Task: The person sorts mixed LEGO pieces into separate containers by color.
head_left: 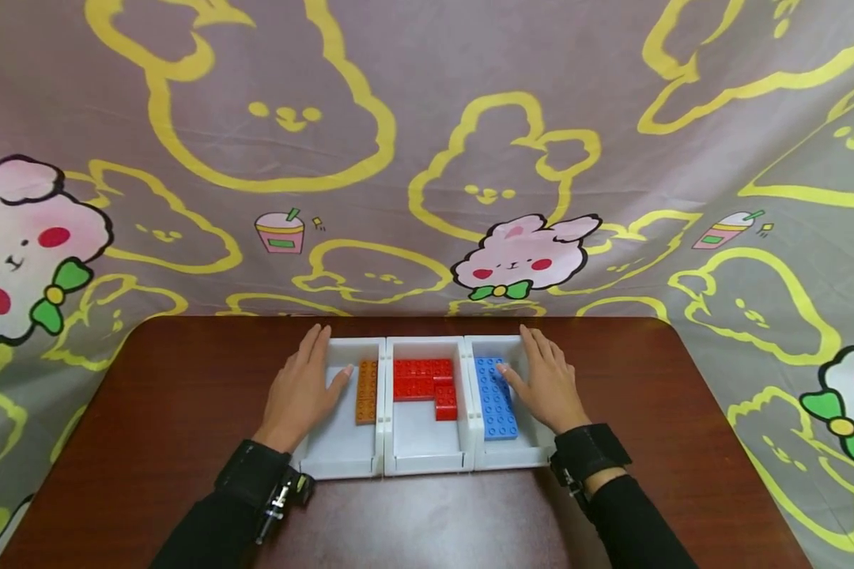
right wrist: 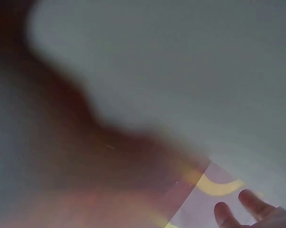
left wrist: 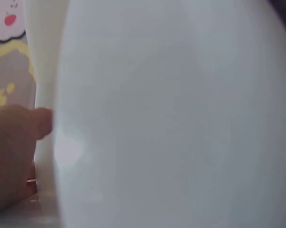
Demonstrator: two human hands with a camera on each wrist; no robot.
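A white tray [head_left: 387, 462] with three compartments sits on the brown table. Orange bricks [head_left: 366, 391] lie in the left compartment, red bricks [head_left: 425, 385] in the middle one, and a blue plate [head_left: 495, 398] in the right one. My left hand [head_left: 300, 393] lies flat over the tray's left side, fingers straight, thumb pointing at the orange bricks. My right hand [head_left: 546, 382] lies flat over the tray's right side, its thumb touching the blue plate. The left wrist view is filled by the white tray wall [left wrist: 171, 114] with a finger [left wrist: 19, 142] beside it. The right wrist view is a blur, with fingertips [right wrist: 249, 209] at the bottom right.
The brown table [head_left: 149, 395] has rounded far corners and bare wood around the tray. A grey cloth [head_left: 413, 158] printed with yellow bunny outlines and pink bunnies hangs behind and beside the table. Black sleeves and wrist straps cover both forearms.
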